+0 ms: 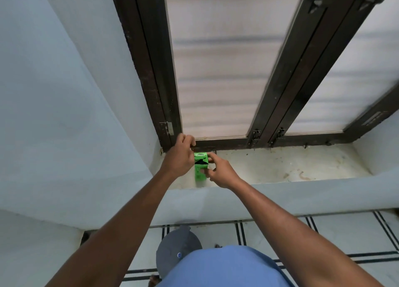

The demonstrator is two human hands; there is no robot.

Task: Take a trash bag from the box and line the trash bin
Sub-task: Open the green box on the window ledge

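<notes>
A small green box (200, 168) of trash bags stands on the white window sill (280, 168), near its left end. A black bag (201, 162) shows through an opening in the box's front. My left hand (180, 155) is against the box's upper left side, fingers curled over its top. My right hand (220, 173) grips the box's right side, thumb and fingers around it. The grey trash bin (172, 250) sits on the floor below the sill, partly hidden by my blue shirt.
A dark-framed window (216, 70) with frosted panes rises behind the sill, latches at its base. A pale wall closes off the left. White floor tiles (323, 232) with black lines lie below.
</notes>
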